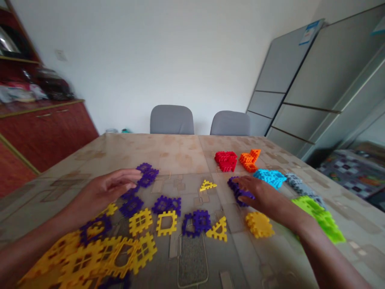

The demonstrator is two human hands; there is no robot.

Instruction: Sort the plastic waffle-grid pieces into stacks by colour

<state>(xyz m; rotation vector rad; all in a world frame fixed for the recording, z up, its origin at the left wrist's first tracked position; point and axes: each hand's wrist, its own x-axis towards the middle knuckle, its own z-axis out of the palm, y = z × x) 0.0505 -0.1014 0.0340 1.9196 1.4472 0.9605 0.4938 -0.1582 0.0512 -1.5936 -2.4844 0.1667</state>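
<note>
My left hand [110, 186] hovers over the left of the table, thumb and fingers apart and nothing in them. Beside its fingertips lie purple interlocking plastic tiles [147, 176], and another purple tile [131, 206] shows just below it. On the right, my right hand [257, 194] closes over a stack of purple tiles [236, 188], fingers on top and thumb at the near side; the hand covers part of the stack. Nearby are a stack of yellow tiles [259, 224] and a yellow triangle tile [207, 185].
Loose yellow tiles [81, 261] heap at the lower left. Several yellow and purple tiles lie across the middle. Sorted stacks in red [225, 161], orange [249, 160], blue [270, 178], grey [303, 188] and green [319, 216] stand right. Two grey chairs [172, 119] are behind the table.
</note>
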